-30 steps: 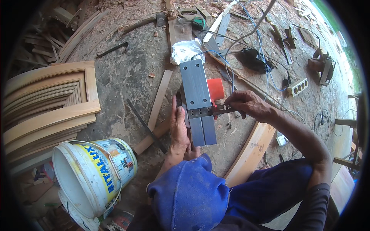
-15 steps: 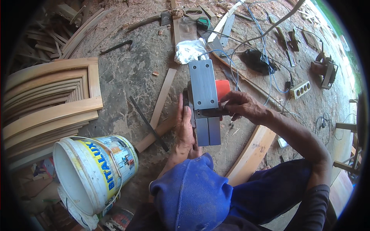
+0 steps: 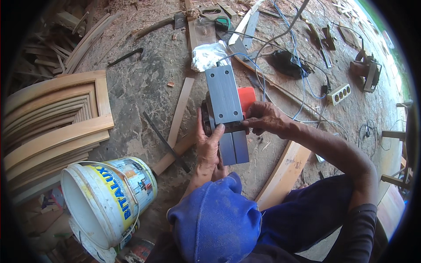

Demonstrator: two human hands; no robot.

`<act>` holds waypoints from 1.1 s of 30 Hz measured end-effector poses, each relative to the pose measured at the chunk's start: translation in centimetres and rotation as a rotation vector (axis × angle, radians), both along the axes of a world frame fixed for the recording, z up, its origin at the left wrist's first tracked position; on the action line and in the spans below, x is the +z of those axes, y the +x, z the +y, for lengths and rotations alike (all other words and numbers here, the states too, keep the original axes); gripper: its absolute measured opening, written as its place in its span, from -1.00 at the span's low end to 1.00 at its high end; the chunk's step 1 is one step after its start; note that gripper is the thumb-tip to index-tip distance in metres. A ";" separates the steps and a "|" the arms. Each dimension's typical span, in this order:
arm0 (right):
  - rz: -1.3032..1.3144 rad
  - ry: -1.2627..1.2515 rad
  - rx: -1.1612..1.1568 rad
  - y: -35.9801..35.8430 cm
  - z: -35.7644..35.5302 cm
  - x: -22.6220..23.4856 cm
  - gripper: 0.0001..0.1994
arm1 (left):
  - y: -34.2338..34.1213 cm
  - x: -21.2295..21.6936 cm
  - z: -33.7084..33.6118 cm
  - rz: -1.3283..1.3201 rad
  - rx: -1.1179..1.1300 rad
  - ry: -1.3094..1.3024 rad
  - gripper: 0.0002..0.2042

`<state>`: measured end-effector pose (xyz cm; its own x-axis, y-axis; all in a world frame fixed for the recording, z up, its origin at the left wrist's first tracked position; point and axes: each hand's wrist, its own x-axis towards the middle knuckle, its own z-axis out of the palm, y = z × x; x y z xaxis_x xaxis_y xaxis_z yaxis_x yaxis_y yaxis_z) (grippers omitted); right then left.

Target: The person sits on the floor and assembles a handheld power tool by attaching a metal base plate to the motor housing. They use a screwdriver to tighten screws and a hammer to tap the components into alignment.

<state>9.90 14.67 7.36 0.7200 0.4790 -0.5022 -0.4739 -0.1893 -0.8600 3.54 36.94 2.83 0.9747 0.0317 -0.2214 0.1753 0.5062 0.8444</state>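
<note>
Electric planer (image 3: pixel 223 94), sole up, sits between your two hands, in front of your body and above the floor. Your left hand (image 3: pixel 208 147) is wrapped against its left side, thumb pressed on the sole near the cross slot. Your right hand (image 3: pixel 266 119) has fingers drawn together at the slot's right end; whether they pinch a small part cannot be told. For good work at the slot, brace the body with the left palm, press evenly with the right fingertips, and treat any edge there as sharp. Confirm that the blue cord (image 3: pixel 260 66) is disconnected; its far end cannot be traced with certainty. The rough grey floor (image 3: pixel 131 94) carries wood shavings, a white plastic bag (image 3: pixel 210 56) and a power strip (image 3: pixel 339 94). To your left lie stacked wooden frames (image 3: pixel 57 139) and a tilted bucket (image 3: pixel 116 197).
</note>
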 end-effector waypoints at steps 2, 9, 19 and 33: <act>0.031 0.034 -0.023 0.0 0.0 0.2 -0.81 | 0.0 0.1 -0.1 0.008 0.001 -0.003 -0.21; 0.029 0.087 -0.018 0.1 -0.2 -0.1 -0.81 | 0.3 0.4 0.0 0.039 0.004 -0.054 -0.17; -0.037 -0.078 0.029 0.4 0.2 0.6 -0.72 | 0.4 0.3 0.2 0.045 -0.003 -0.075 -0.13; -0.076 -0.108 0.079 0.4 -0.2 0.1 -0.72 | 0.4 0.5 0.1 0.038 -0.028 -0.099 -0.11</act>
<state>10.32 14.44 7.45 0.7201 0.4819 -0.4992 -0.3883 -0.3163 -0.8655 3.96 37.01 3.28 0.9657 -0.0197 -0.2590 0.2219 0.5809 0.7831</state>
